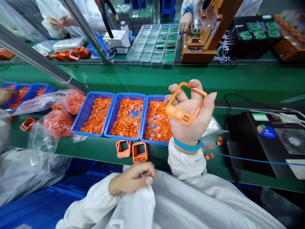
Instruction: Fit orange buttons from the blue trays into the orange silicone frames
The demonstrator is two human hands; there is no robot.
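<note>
My right hand (190,111) is raised above the blue trays, fingers curled and holding a thin orange rectangular frame (183,103) with a tabbed lower edge. My left hand (132,178) sits low near my body, closed on a fold of white cleanroom garment (145,203). Just beyond it, two orange hollow frames (140,152) lie on the green bench. Several blue trays (95,105) stand in a row, heaped with small orange parts (127,117). My right hand hides part of the rightmost tray.
Plastic bags of orange parts (58,123) lie at left. A few small orange pieces (209,149) and a blue cable (250,159) lie beside a black machine (262,143). Beyond a framed partition (83,28), a co-worker's hand (186,23) is at an orange fixture (200,41), near a clear tray of green circuit boards (154,44).
</note>
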